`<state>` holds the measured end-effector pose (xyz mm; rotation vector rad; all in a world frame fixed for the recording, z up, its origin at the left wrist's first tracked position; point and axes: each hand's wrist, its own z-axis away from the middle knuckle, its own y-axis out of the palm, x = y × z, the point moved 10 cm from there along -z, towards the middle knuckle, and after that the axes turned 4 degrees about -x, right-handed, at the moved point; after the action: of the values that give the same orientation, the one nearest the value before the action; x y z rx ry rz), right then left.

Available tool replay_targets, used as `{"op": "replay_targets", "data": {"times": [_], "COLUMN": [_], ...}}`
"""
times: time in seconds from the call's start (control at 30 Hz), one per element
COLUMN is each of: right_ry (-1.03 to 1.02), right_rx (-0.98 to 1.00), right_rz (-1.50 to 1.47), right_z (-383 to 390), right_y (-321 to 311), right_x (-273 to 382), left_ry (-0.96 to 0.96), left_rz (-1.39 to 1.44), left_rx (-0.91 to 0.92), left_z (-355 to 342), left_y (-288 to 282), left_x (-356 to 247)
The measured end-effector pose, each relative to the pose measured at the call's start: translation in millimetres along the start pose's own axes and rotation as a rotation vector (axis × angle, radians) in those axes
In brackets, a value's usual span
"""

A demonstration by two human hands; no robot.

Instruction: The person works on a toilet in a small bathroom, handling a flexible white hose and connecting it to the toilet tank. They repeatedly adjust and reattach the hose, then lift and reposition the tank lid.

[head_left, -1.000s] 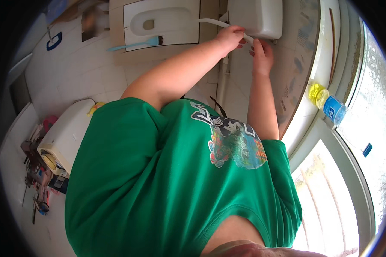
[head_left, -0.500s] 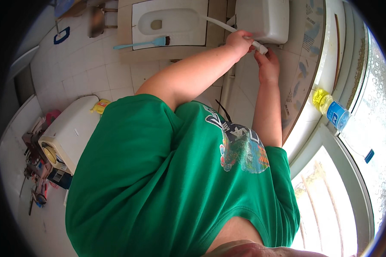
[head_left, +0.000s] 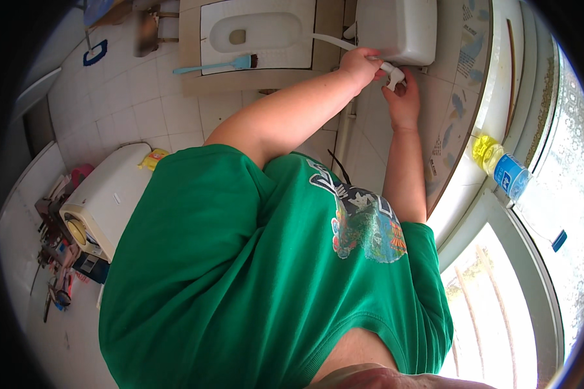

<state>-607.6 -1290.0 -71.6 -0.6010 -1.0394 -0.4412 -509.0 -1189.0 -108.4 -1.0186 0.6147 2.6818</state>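
Note:
A white plastic pipe (head_left: pixel 333 42) runs from the squat toilet's edge to below the white cistern. My left hand (head_left: pixel 361 66) is closed around this pipe, close to where it meets a white fitting (head_left: pixel 394 74). My right hand (head_left: pixel 403 104) grips that fitting between thumb and fingers, at a short white part sticking out toward me. The palm hides some of the fitting, so its exact kind is unclear. Both forearms reach forward beyond the green shirt.
Ahead lies the squat toilet (head_left: pixel 256 32), with a light-blue brush (head_left: pixel 220 65) along its near edge. The cistern (head_left: pixel 396 29) hangs just beyond my hands. At right, a bottle of yellow liquid (head_left: pixel 488 153) and a blue-labelled bottle (head_left: pixel 511 175) stand by the window. A white appliance (head_left: pixel 110 194) is at left.
The fitting has turned, and its short side part now shows pointing toward me. My right hand has shifted slightly down and left around it. The left hand keeps its hold on the pipe.

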Motion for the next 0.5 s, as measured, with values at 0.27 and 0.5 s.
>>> {"op": "replay_targets", "data": {"times": [0.27, 0.5], "right_ry": [-0.062, -0.065], "right_rx": [0.014, 0.022], "right_rz": [-0.016, 0.087], "right_z": [-2.7, -3.7], "right_y": [0.3, 0.4], "right_x": [-5.0, -4.7], "left_ry": [0.011, 0.01], "left_rz": [-0.015, -0.025], "left_rx": [0.009, 0.001], "left_z": [-1.1, -0.2], "left_y": [1.6, -0.1], "left_x": [-2.8, -6.2]}}
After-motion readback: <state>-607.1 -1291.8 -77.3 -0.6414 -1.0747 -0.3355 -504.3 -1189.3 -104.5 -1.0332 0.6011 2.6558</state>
